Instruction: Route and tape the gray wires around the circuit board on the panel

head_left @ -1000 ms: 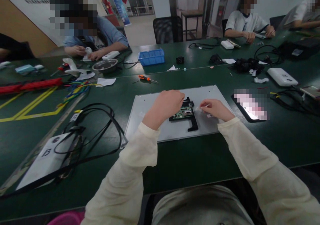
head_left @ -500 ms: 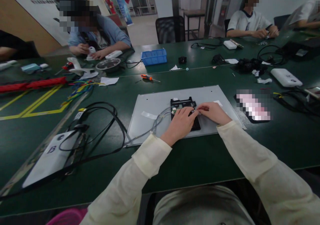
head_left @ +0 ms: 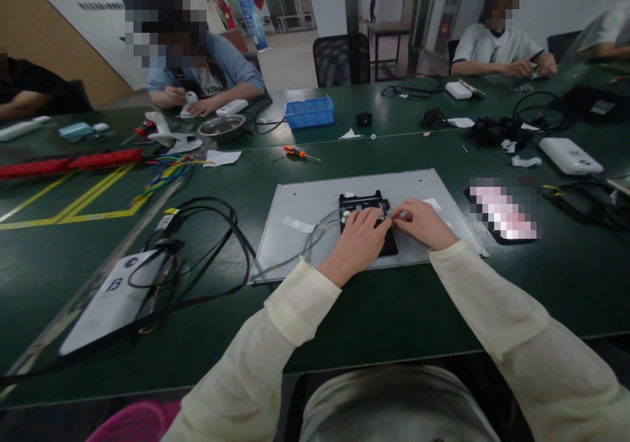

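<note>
A black plastic housing [head_left: 388, 244] with open compartments lies on a light grey panel [head_left: 275, 248] in front of me. My left hand [head_left: 358, 235] rests over its middle, fingers curved and pressed down onto it. At the housing's right edge, my right hand [head_left: 418, 224] is closed in a pinch close to my left fingertips. What sits in the pinch is too small to make out. Thin grey cables [head_left: 315, 235] run from the housing's left side across the panel. Small white connectors [head_left: 346, 214] show just beyond my left fingers.
Left lies a white power bank [head_left: 111, 301] with black cables [head_left: 231, 232]; right, a phone [head_left: 502, 214]. Beyond the panel are an orange-handled screwdriver [head_left: 295, 151], a blue basket [head_left: 309, 113] and a metal bowl [head_left: 221, 126]. Other people [head_left: 211, 68] work across the green table [head_left: 394, 324].
The whole view has shifted slightly, so things appear a little further right. Both hands stay at the housing, with only slight finger movement.
</note>
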A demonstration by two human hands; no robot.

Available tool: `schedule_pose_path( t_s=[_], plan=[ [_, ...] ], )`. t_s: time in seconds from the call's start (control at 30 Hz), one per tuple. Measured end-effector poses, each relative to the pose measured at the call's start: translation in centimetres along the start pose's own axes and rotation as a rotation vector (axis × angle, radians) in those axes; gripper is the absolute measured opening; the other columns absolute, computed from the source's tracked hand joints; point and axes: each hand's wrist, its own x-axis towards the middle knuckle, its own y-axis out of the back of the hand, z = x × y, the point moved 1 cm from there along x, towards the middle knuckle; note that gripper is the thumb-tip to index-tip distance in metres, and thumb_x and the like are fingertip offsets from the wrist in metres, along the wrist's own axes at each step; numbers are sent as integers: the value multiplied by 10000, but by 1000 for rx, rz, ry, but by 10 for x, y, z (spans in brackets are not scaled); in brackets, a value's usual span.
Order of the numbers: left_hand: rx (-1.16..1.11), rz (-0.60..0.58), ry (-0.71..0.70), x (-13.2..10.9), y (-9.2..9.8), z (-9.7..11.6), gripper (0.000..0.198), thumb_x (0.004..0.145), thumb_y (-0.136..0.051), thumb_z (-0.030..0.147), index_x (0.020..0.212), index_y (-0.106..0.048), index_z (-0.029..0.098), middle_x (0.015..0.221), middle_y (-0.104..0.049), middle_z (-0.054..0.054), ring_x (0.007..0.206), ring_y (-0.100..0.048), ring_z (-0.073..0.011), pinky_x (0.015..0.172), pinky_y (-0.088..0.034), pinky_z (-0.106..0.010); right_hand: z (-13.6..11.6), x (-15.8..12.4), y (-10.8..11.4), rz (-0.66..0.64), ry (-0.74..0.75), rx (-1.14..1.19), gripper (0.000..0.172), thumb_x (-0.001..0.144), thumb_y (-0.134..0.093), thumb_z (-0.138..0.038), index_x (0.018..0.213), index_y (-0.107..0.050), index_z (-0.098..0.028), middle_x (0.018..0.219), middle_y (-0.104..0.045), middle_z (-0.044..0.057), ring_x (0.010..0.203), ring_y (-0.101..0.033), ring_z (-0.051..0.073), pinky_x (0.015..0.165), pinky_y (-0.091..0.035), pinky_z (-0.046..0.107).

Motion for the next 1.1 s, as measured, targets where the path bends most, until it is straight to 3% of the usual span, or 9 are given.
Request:
schedule_pose_path(
  t_s=[0.17, 0.3, 0.4, 0.57, 0.67, 0.83, 0.97, 1.1],
  plan=[
    [-32, 56, 102, -8, 34, -3, 309, 967, -391, 232, 1247, -511, 182, 1315, -525, -118, 1204, -486, -248, 992, -402, -415, -7, 0, 5, 112, 16, 9, 91, 835, -607, -225, 836, -688, -184, 872, -652, 38, 681, -600, 148, 709, -466, 313],
    [-92, 145, 351, -24, 52, -46, 280, 945, -428, 248, 1184, -553, 172, 1164, -583, -100, 1075, -546, -230, 942, -439, -379, -22, -2, 7, 149, 62, 20, 118, 875, -561, -233, 888, -671, -193, 913, -644, 42, 687, -602, 149, 662, -469, 306],
    [-11, 194, 555, -43, 48, -89, 323, 917, -464, 276, 1213, -541, 170, 1160, -560, -115, 1073, -550, -248, 963, -430, -392, -36, -7, 4, 132, 154, -5, 136, 897, -524, -208, 936, -653, -188, 965, -634, 62, 794, -616, 179, 694, -488, 319],
    [173, 46, 873, -74, 27, -131, 450, 881, -498, 379, 1240, -515, 108, 1164, -522, -194, 1128, -524, -352, 920, -441, -450, -58, -15, -4, 88, 313, -92, 163, 916, -493, -182, 992, -638, -179, 1033, -638, 91, 957, -606, 225, 811, -506, 371],
    [147, -42, 913, -82, 21, -138, 451, 878, -479, 396, 1222, -519, 107, 1137, -540, -192, 1117, -543, -349, 918, -442, -438, -66, -19, -7, 78, 372, -116, 177, 918, -498, -181, 1022, -640, -163, 1069, -641, 111, 984, -603, 232, 845, -509, 390],
    [-67, -56, 861, -83, 16, -148, 376, 824, -498, 253, 1186, -542, 161, 973, -633, -101, 942, -619, -251, 831, -468, -337, -74, -23, -9, 43, 417, -106, 193, 927, -483, -173, 1036, -640, -145, 1080, -645, 120, 986, -601, 229, 858, -518, 400],
    [-188, 36, 790, -85, 13, -158, 226, 770, -518, 217, 960, -637, 192, 795, -647, -50, 794, -613, -217, 746, -454, -309, -75, -23, -8, 9, 405, -94, 209, 930, -468, -172, 1050, -638, -159, 1089, -643, 119, 991, -598, 237, 855, -524, 417],
    [-418, 227, 791, -85, 20, -162, 166, 730, -569, 268, 841, -656, 181, 740, -636, -28, 722, -592, -175, 690, -448, -284, -75, -23, -8, 6, 388, -74, 222, 929, -460, -172, 1057, -642, -180, 1098, -639, 116, 1002, -598, 249, 861, -526, 445]
  ],
)
